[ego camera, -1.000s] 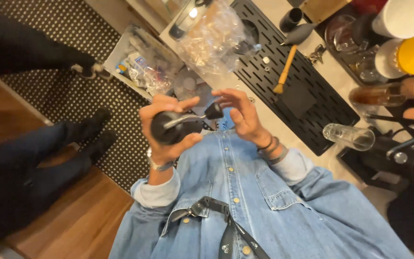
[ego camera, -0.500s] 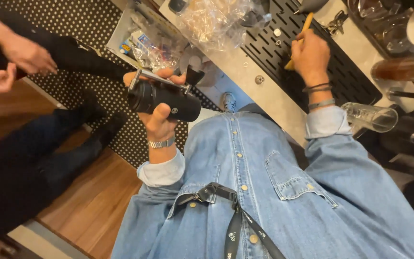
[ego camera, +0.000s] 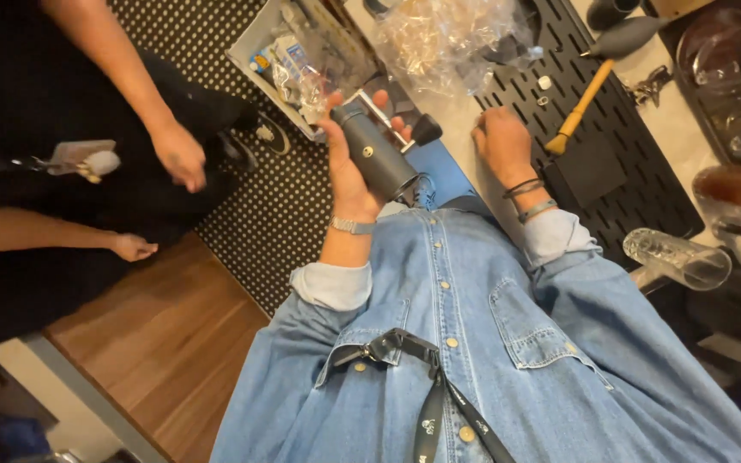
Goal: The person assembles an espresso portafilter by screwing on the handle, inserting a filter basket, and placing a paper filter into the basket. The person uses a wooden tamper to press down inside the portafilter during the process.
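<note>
While upright in the left hand (ego camera: 346, 163) — dark cylindrical hand grinder (ego camera: 376, 156), knobbed crank.

grinder (ego camera: 376, 154) in left hand (ego camera: 349, 167), brush (ego camera: 578, 110) on slotted mat (ego camera: 636, 163) — right of it

dark grey grinder (ego camera: 377, 156); black slotted mat (ego camera: 619, 163); wooden-handled brush (ego camera: 578, 110)

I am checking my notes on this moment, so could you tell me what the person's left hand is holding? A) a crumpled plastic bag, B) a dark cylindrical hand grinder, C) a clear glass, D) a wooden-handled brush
B: the left hand is wrapped around the dark cylindrical hand grinder, while the wooden-handled brush lies on the black slotted mat and the right hand rests empty on the counter edge.
</note>
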